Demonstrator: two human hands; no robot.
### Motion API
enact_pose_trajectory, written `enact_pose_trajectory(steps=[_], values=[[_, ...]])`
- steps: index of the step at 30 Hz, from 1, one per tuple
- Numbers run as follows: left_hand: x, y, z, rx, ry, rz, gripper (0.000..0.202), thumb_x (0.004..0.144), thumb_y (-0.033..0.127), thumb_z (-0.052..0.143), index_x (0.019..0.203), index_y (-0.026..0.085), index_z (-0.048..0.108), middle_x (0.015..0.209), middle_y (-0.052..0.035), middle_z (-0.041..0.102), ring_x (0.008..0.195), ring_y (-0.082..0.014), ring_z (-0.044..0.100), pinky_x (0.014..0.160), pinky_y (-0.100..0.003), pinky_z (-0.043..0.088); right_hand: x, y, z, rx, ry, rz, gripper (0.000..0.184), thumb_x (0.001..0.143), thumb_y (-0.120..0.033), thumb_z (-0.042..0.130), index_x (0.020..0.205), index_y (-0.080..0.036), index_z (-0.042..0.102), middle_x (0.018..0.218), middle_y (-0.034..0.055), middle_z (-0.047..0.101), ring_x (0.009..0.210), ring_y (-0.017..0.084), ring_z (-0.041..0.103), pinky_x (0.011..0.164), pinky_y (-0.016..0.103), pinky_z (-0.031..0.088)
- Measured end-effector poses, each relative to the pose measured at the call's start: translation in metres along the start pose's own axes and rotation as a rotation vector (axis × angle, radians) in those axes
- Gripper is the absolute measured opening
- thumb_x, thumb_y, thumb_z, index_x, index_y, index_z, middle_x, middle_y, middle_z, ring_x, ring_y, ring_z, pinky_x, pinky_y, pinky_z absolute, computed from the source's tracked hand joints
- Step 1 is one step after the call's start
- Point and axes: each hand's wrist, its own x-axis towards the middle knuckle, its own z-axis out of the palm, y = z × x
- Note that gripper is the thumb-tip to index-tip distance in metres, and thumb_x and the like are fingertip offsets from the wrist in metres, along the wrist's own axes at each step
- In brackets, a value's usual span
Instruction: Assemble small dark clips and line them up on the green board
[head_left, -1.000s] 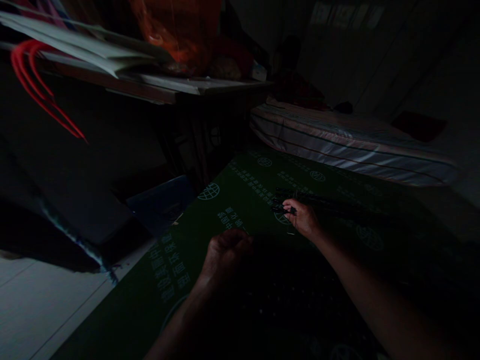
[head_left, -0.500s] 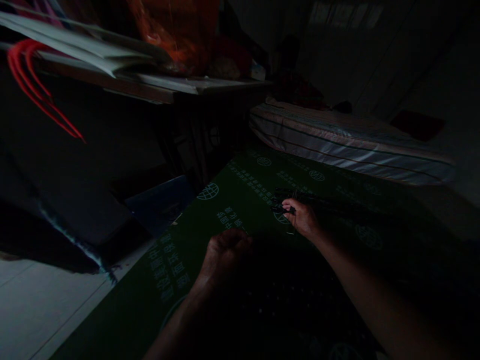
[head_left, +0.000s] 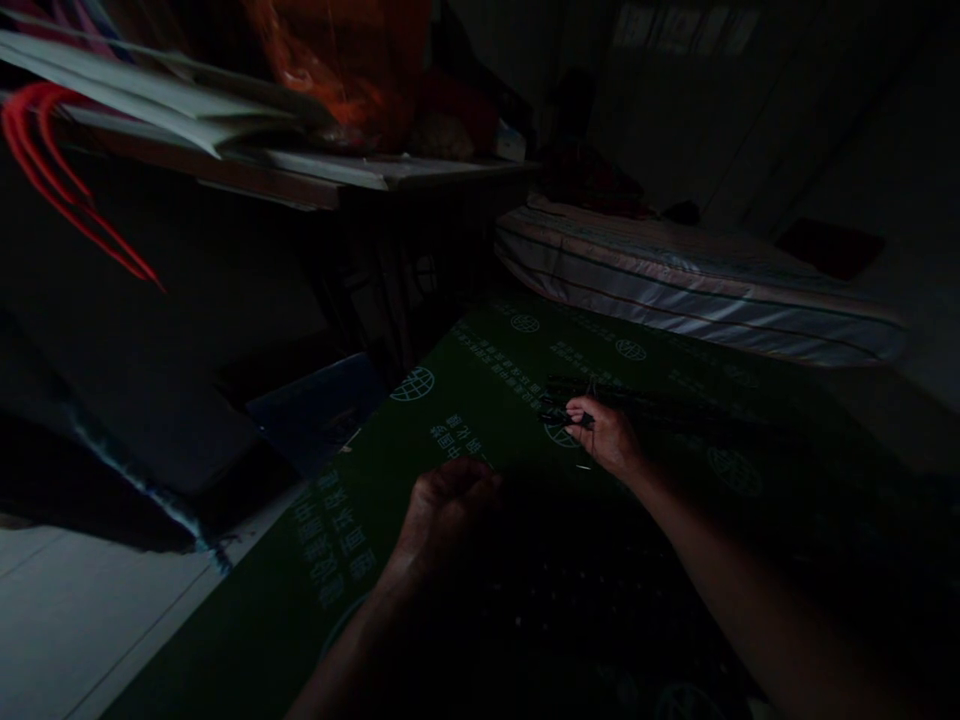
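The scene is very dark. My right hand (head_left: 609,438) is closed in a pinch on a small dark piece at the near end of a bundle of long black strips (head_left: 660,408). Thin wire-like ends stick up beside its fingers. My left hand (head_left: 450,505) is curled closed, lower and to the left; whatever its fingers hold is lost in shadow. Below and between my forearms spreads black material with small light dots (head_left: 581,575), its kind unclear. All this rests on a green board (head_left: 397,450) printed with white characters and globe marks.
At upper left, a table (head_left: 300,190) carries papers and an orange bag (head_left: 345,70), with red cords (head_left: 82,210) hanging off its edge. Behind the board lies a striped, plastic-wrapped mattress (head_left: 675,275). A blue flat box (head_left: 319,405) sits below on the left.
The view has shifted slightly. My right hand's fingers have moved a little at the strip ends, and a thin pale piece below them looks shorter. My left hand has hardly moved.
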Motion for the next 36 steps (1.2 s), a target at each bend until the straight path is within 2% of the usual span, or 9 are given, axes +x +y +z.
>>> enact_pose_trajectory(steps=[4, 7, 10, 12, 19, 23, 26, 31, 36], values=[[-0.002, 0.002, 0.0, 0.003, -0.014, 0.014, 0.015, 0.065, 0.031, 0.064, 0.065, 0.016, 0.063, 0.052, 0.0013, 0.062, 0.045, -0.0106, 0.052, 0.043, -0.02, 0.036, -0.008, -0.009, -0.016, -0.013, 0.062, 0.045, 0.02, 0.074, -0.025, 0.059, 0.093, -0.019, 0.062, 0.086, 0.0064, 0.068, 0.079, 0.019, 0.065, 0.072, 0.031, 0.05], [-0.002, 0.002, 0.001, -0.011, -0.016, 0.041, 0.013, 0.065, 0.029, 0.064, 0.066, 0.016, 0.063, 0.053, 0.0006, 0.063, 0.048, -0.0119, 0.055, 0.046, -0.021, 0.039, -0.026, -0.022, -0.031, 0.024, 0.086, 0.157, 0.027, 0.079, -0.035, 0.055, 0.099, -0.018, 0.062, 0.079, 0.0055, 0.068, 0.071, 0.017, 0.064, 0.067, 0.029, 0.05], [0.0, 0.0, 0.0, -0.003, -0.009, 0.064, 0.009, 0.063, 0.024, 0.064, 0.064, 0.016, 0.063, 0.054, 0.0004, 0.064, 0.049, -0.0121, 0.056, 0.048, -0.021, 0.041, -0.05, -0.04, -0.047, 0.124, -0.015, 0.286, 0.043, 0.083, -0.045, 0.047, 0.115, -0.016, 0.056, 0.068, 0.0026, 0.065, 0.056, 0.014, 0.06, 0.056, 0.026, 0.049], [0.002, -0.002, 0.0, 0.006, -0.011, 0.088, 0.008, 0.063, 0.023, 0.063, 0.065, 0.016, 0.064, 0.054, 0.0002, 0.064, 0.05, -0.012, 0.056, 0.049, -0.021, 0.041, -0.066, -0.052, -0.057, 0.157, -0.09, 0.345, 0.047, 0.086, -0.047, 0.042, 0.121, -0.018, 0.053, 0.064, 0.0009, 0.064, 0.053, 0.013, 0.059, 0.054, 0.025, 0.048], [0.005, -0.007, 0.0, -0.025, -0.024, 0.13, 0.008, 0.062, 0.022, 0.064, 0.065, 0.015, 0.064, 0.055, -0.0001, 0.064, 0.049, -0.011, 0.054, 0.048, -0.021, 0.04, -0.093, -0.094, -0.081, 0.165, -0.078, 0.311, 0.051, 0.088, -0.052, 0.034, 0.124, -0.021, 0.052, 0.055, -0.0013, 0.059, 0.052, 0.014, 0.055, 0.058, 0.027, 0.046], [0.005, -0.007, 0.002, -0.06, -0.039, 0.121, 0.007, 0.061, 0.021, 0.064, 0.064, 0.015, 0.064, 0.053, 0.0008, 0.063, 0.047, -0.0102, 0.053, 0.046, -0.02, 0.038, -0.097, -0.116, -0.077, 0.244, -0.251, 0.289, 0.055, 0.089, -0.054, 0.028, 0.121, -0.019, 0.056, 0.048, -0.0019, 0.054, 0.048, 0.013, 0.053, 0.057, 0.027, 0.045], [0.004, -0.006, 0.003, -0.055, -0.036, 0.131, 0.005, 0.062, 0.019, 0.063, 0.064, 0.015, 0.064, 0.054, 0.0005, 0.063, 0.048, -0.0105, 0.054, 0.047, -0.02, 0.039, -0.099, -0.127, -0.064, 0.258, -0.36, 0.333, 0.054, 0.087, -0.056, 0.033, 0.107, -0.018, 0.065, 0.047, -0.0009, 0.054, 0.047, 0.013, 0.053, 0.055, 0.026, 0.044], [0.001, -0.006, 0.004, -0.065, -0.053, 0.143, 0.005, 0.062, 0.018, 0.063, 0.065, 0.015, 0.064, 0.055, 0.0001, 0.064, 0.048, -0.0105, 0.055, 0.047, -0.02, 0.04, -0.098, -0.131, -0.047, 0.268, -0.434, 0.33, 0.047, 0.085, -0.054, 0.041, 0.092, -0.017, 0.069, 0.048, -0.0015, 0.054, 0.047, 0.012, 0.051, 0.052, 0.023, 0.042], [0.003, -0.007, 0.004, -0.052, -0.064, 0.159, 0.005, 0.063, 0.019, 0.062, 0.064, 0.014, 0.063, 0.053, 0.0003, 0.063, 0.048, -0.0105, 0.055, 0.047, -0.02, 0.04, -0.088, -0.131, -0.045, 0.243, -0.54, 0.268, 0.04, 0.084, -0.05, 0.045, 0.088, -0.017, 0.069, 0.052, -0.0018, 0.056, 0.052, 0.011, 0.053, 0.055, 0.022, 0.043]])
